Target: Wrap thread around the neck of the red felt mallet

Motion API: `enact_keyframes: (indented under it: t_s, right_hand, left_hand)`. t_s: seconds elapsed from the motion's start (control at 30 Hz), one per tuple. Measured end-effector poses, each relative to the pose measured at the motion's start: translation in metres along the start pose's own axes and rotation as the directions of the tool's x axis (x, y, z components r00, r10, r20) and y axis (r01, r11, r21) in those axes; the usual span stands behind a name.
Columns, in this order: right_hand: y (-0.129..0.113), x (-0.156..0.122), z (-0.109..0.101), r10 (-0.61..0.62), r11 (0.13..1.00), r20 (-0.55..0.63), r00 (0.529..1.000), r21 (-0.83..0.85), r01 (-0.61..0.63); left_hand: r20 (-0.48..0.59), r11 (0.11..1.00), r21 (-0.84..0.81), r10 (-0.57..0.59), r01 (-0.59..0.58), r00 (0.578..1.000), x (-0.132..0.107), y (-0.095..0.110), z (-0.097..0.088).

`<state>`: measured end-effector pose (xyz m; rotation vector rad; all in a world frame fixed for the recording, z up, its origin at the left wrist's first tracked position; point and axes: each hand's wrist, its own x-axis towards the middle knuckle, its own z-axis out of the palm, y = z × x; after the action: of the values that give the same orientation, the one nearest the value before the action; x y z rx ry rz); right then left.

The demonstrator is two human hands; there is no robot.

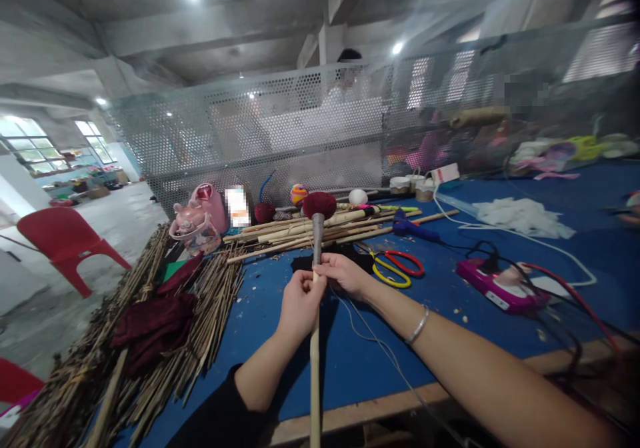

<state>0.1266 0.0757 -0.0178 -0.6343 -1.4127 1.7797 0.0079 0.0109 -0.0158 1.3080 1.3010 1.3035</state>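
Beneath a concrete ceiling (260, 1), we see a blue tabletop (260, 351) strewn with small chips, a perforated metal screen (280, 128) behind it and a red chair (63, 245) to the left. Over the tabletop's middle, our left hand (301, 301) and right hand (346, 275) both pinch the maroon-headed stick (315, 361), fingers closed around its shaft.

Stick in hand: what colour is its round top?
Dark red, close to maroon. The round top shows best in the head view.
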Motion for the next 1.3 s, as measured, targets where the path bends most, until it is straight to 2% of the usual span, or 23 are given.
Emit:
enact_keyframes:
  t_s: [0.07, 0.13, 0.27, 0.4, 0.5, 0.57, 0.63, 0.73, 0.87, 1.0, 1.1, 1.13, 1.23, 1.3]
  right_hand:
    - [0.000, 0.001, 0.002, -0.017, 1.000, -0.035, 0.999, -0.002, 0.017]
    - [-0.001, 0.001, 0.003, -0.014, 0.999, -0.043, 0.999, -0.029, 0.013]
    - [-0.007, -0.002, 0.001, 0.043, 0.998, -0.011, 0.999, -0.036, -0.044]
    - [-0.011, -0.004, -0.002, 0.063, 0.998, 0.043, 0.997, 0.010, -0.063]
    - [-0.009, -0.003, -0.001, 0.035, 0.999, -0.008, 0.999, -0.030, -0.035]
    - [-0.007, -0.002, 0.001, 0.020, 0.999, -0.050, 0.999, -0.046, -0.022]
    - [-0.005, -0.001, 0.004, 0.006, 1.000, -0.069, 0.998, -0.028, -0.008]
    - [-0.005, -0.001, 0.006, -0.011, 1.000, -0.061, 0.998, -0.011, 0.010]
    - [-0.007, -0.003, 0.001, 0.020, 0.999, -0.009, 1.000, -0.026, -0.020]
    - [-0.009, -0.004, -0.005, 0.066, 0.997, 0.060, 0.996, 0.032, -0.068]
    - [-0.007, -0.003, -0.004, 0.050, 0.999, 0.039, 0.998, 0.003, -0.050]
    - [-0.006, -0.002, -0.003, 0.039, 0.999, 0.014, 0.999, -0.009, -0.039]
    - [-0.004, -0.001, 0.001, 0.019, 1.000, -0.040, 0.999, -0.009, -0.019]
    - [-0.004, 0.000, 0.001, 0.013, 1.000, -0.050, 0.999, -0.018, -0.013]
  left_hand:
    - [-0.082, 0.996, 0.084, 0.037, -0.030, 0.996, 0.001, 0.001, -0.002]
    - [-0.078, 0.996, 0.087, -0.013, 0.020, 0.997, 0.001, 0.003, -0.003]
    - [0.022, 0.990, -0.053, -0.130, 0.131, 0.991, -0.001, 0.009, -0.001]
    - [0.134, 0.962, -0.227, -0.123, 0.151, 0.983, -0.001, 0.009, 0.002]
    - [0.188, 0.938, -0.287, -0.143, 0.194, 0.972, 0.000, 0.007, 0.002]
    - [0.115, 0.958, -0.244, -0.127, 0.152, 0.985, 0.000, 0.005, 0.001]
    - [-0.013, 0.987, -0.135, -0.094, 0.091, 0.996, -0.001, 0.004, -0.001]
    - [-0.108, 0.995, -0.018, -0.095, 0.094, 0.990, -0.001, 0.006, -0.002]
    - [-0.029, 0.980, -0.148, -0.142, 0.136, 0.989, -0.001, 0.010, 0.000]
    - [0.090, 0.967, -0.225, -0.103, 0.121, 0.991, -0.001, 0.008, 0.003]
    - [0.161, 0.977, -0.159, -0.113, 0.138, 0.980, -0.001, 0.005, 0.001]
    - [0.143, 0.988, -0.103, -0.098, 0.114, 0.985, -0.001, 0.005, 0.000]
    - [-0.003, 0.993, 0.116, 0.010, -0.010, 1.000, -0.002, 0.006, -0.004]
    - [-0.050, 0.981, 0.195, 0.012, -0.002, 0.999, -0.002, 0.008, -0.005]
